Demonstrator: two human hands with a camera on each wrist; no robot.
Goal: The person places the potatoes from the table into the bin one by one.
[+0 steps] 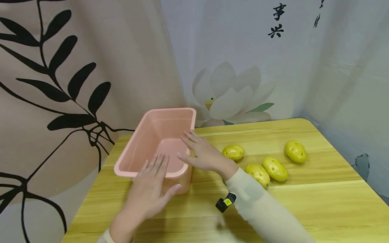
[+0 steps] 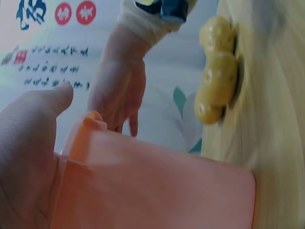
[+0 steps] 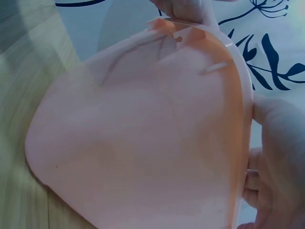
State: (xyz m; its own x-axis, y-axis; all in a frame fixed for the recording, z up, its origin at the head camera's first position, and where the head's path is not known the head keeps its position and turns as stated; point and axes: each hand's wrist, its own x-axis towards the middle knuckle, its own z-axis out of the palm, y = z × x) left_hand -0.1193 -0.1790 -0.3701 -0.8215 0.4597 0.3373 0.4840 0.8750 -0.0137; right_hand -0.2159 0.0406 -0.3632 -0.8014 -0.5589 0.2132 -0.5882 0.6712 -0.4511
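Note:
A pink plastic tub [image 1: 124, 165] stands on the wooden table with its open top toward me. My left hand [image 1: 149, 192] lies palm down across the tub's near rim, fingers straight and together, thumb spread to the right. On the right rim rests my right hand [image 1: 205, 152], its fingers extended over the opening. In the left wrist view the tub's outer wall [image 2: 157, 186] shows, with my right hand [image 2: 119, 90] beyond it. The right wrist view has my right hand [image 3: 283, 157] along the rim. Neither hand grips anything.
Several yellow potatoes [image 1: 275, 168] lie to the right of the tub, partly behind my right forearm. One potato [image 1: 295, 151] sits apart, farther right. The wooden table [image 1: 328, 202] ends at a printed curtain [image 1: 136, 60] behind. A black wrist device [image 1: 226, 202] hangs at my right wrist.

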